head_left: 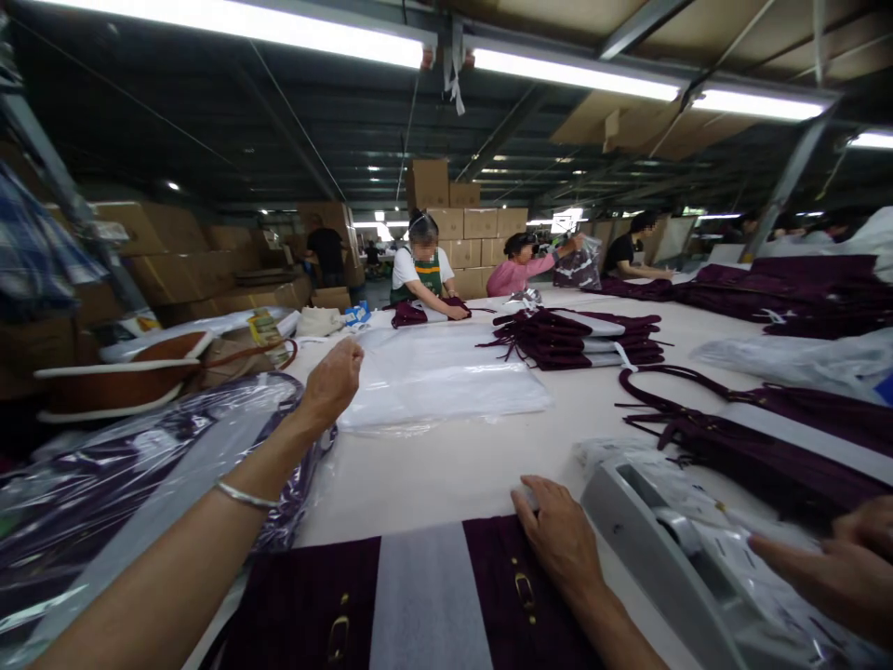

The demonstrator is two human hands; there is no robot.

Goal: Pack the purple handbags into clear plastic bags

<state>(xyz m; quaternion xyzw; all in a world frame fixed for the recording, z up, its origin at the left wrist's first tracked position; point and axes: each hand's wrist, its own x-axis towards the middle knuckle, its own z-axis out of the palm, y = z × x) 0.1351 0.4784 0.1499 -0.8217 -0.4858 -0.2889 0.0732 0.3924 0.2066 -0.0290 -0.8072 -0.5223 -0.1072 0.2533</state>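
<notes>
Fingers of the left hand [335,380]: curled in toward the palm, at 8 to 9 o'clock of mid-view (12 = straight ahead). Whether they pinch anything cannot be told. Hand lies over the left side of a flat stack of clear, whitish plastic sleeves [446,372], at centre; contact not certain. Silver-coloured bangle [246,495] on the left wrist.

Fingers of the right hand [562,535]: loosely extended, slightly bent, at 5 o'clock, reaching past the top edge of a dark purple fabric bag [425,596]. Something small and pale shows at the thumb; cannot tell if it is gripped.

Dark purple fabric bag at 6 o'clock, flat on the white-topped bench [433,475], cut off by the lower border. Pale grey-white paper band [429,586] runs down its middle; one gold-coloured buckle on each side.

Other positions:
- 4 o'clock: grey tape dispenser [662,558], just right of the right hand; a co-worker's hand [830,577] beyond it.
- 3 o'clock: pile of folded purple bags [572,340].
- 8 o'clock: plastic-wrapped purple bag [90,521].
- 12 o'clock: co-worker in a green apron [422,270], hands on purple fabric.
</notes>
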